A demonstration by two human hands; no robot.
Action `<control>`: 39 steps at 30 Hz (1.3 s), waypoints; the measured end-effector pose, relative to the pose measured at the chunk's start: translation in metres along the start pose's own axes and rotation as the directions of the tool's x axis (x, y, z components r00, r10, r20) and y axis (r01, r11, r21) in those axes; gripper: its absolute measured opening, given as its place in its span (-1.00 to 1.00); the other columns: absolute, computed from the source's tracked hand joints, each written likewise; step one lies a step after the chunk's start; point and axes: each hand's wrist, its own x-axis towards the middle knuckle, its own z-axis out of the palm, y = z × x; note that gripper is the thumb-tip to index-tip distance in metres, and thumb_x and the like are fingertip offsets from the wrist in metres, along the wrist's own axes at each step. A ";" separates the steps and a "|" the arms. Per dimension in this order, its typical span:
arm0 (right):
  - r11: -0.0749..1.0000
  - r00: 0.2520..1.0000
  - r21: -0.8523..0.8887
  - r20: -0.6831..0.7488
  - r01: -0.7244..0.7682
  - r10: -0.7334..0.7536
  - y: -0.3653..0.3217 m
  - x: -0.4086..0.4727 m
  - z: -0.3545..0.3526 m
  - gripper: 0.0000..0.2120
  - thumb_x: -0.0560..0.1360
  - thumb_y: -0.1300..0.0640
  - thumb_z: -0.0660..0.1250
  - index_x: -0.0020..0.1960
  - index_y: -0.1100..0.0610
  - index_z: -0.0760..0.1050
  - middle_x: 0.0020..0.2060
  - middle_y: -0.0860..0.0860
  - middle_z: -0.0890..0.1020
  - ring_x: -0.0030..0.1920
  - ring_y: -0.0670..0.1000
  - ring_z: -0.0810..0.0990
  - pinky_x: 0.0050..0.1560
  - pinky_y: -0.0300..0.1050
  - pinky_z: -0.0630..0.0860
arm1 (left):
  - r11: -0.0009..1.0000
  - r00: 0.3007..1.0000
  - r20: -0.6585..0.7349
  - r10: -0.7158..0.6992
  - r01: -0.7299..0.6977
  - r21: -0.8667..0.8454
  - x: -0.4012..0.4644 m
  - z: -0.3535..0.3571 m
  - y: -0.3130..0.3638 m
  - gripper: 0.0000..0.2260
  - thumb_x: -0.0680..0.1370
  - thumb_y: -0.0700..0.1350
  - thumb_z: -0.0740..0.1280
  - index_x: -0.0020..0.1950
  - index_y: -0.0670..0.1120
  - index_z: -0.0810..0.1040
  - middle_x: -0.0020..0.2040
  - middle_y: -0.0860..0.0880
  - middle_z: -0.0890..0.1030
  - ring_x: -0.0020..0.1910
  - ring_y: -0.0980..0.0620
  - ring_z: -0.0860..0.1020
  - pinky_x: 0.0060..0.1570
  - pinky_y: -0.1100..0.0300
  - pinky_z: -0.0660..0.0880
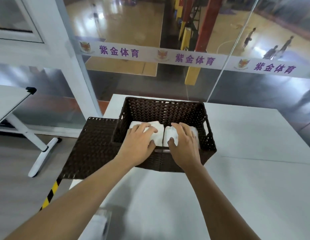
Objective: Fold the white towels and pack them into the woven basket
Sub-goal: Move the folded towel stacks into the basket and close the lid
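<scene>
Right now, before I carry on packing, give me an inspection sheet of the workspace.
Surface: white table, bare around the basket.
Job's things: dark woven basket on the table; left folded white towel and right folded white towel lie side by side inside it.
Clutter: woven lid flat beside the basket's left wall, overhanging the table's edge.
Grips: left hand rests flat on the left towel; right hand rests on the right towel, fingers spread.
Cables: nothing seen.
Surroundings: glass wall with a lettered white band; folding table at left; striped tape on the floor.
</scene>
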 end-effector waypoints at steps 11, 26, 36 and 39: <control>0.992 0.998 0.109 -0.028 0.064 -0.061 -0.083 -0.126 0.047 -0.51 0.53 0.17 0.36 0.45 0.05 0.42 0.38 0.03 0.46 0.37 0.06 0.44 0.34 0.03 0.39 | 0.996 0.995 -0.050 -0.090 0.089 -0.020 -0.155 -0.032 -0.062 -0.70 0.55 -0.11 0.36 0.28 0.00 0.54 0.30 0.00 0.48 0.27 -0.11 0.44 0.22 -0.05 0.38; 0.988 0.884 0.110 0.442 0.112 -0.149 -0.125 -0.265 0.144 -0.55 0.60 0.07 0.25 0.48 -0.06 0.37 0.43 -0.08 0.41 0.38 -0.01 0.42 0.38 -0.14 0.28 | 0.884 0.875 0.128 -0.466 0.465 0.041 -0.349 0.012 -0.154 -0.63 0.49 -0.15 0.45 0.29 0.01 0.54 0.32 -0.08 0.51 0.27 -0.23 0.50 0.20 -0.16 0.49; 0.995 0.736 0.094 0.676 -0.041 -0.033 -0.119 -0.297 0.166 -0.50 0.61 -0.20 0.23 0.52 -0.24 0.26 0.56 -0.07 0.08 0.35 0.00 0.47 0.46 0.01 0.31 | 0.693 0.715 0.412 -0.566 0.683 -0.233 -0.387 0.051 -0.173 -0.49 0.47 0.44 0.16 0.43 0.46 0.25 0.54 -0.08 0.17 0.39 -0.24 0.38 0.33 -0.18 0.46; 0.980 0.727 0.094 0.683 -0.178 0.066 -0.106 -0.297 0.161 -0.49 0.61 -0.22 0.24 0.52 -0.33 0.20 0.53 -0.03 0.16 0.32 0.03 0.51 0.42 0.03 0.40 | 0.640 0.671 0.483 -0.563 0.723 -0.260 -0.374 0.059 -0.158 -0.56 0.55 0.34 0.23 0.40 0.54 0.20 0.56 -0.10 0.11 0.36 -0.23 0.44 0.34 -0.13 0.46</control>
